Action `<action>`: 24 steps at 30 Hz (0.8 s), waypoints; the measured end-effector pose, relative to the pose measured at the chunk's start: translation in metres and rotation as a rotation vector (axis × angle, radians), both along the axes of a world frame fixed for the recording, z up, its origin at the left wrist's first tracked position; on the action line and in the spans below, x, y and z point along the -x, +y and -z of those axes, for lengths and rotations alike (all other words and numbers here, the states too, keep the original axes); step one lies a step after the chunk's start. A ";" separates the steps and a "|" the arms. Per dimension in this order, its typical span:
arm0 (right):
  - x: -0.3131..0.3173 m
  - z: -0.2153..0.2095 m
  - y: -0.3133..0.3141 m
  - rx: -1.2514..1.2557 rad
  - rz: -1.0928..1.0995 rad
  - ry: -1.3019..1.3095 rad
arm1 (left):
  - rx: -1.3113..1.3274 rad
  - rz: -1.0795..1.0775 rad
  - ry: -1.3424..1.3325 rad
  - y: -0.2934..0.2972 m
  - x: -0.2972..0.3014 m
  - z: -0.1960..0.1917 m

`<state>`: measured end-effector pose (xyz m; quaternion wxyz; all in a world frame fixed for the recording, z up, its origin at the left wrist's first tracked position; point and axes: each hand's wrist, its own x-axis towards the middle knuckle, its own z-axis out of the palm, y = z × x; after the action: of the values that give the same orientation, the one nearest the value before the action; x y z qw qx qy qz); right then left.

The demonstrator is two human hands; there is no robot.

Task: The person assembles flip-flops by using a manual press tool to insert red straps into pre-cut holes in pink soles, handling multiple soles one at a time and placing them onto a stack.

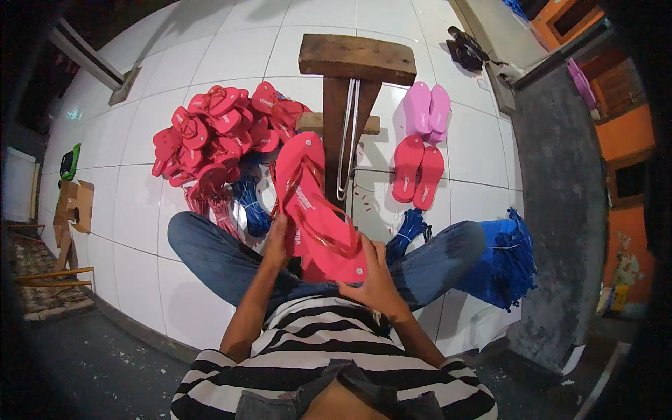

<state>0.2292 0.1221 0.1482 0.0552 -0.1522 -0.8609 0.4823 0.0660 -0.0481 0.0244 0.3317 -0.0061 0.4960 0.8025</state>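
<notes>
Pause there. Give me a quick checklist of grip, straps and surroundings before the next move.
1. Left hand grip: ok, fingers at the left edge of the red flip-flops.
2. Right hand grip: ok, holding them near the lower right end.
3. Upper flip-flop's strap fixed underneath: cannot tell; it crosses the top, but the underside is hidden.
4. Hands clear of the wooden stand's top block: ok, both are well below it in the picture.
5. Straps on the red soles at right: not ok, none visible.
6. Blue bundle in view: ok, outside the right knee.
</notes>
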 end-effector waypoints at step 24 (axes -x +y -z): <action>0.103 0.058 -0.031 -0.014 -0.011 0.249 | 0.360 -0.034 0.067 -0.015 0.001 -0.041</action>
<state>0.1267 0.0910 0.0905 0.1602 -0.0861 -0.8514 0.4919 0.0646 -0.0634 0.0653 0.2949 -0.0468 0.6424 0.7058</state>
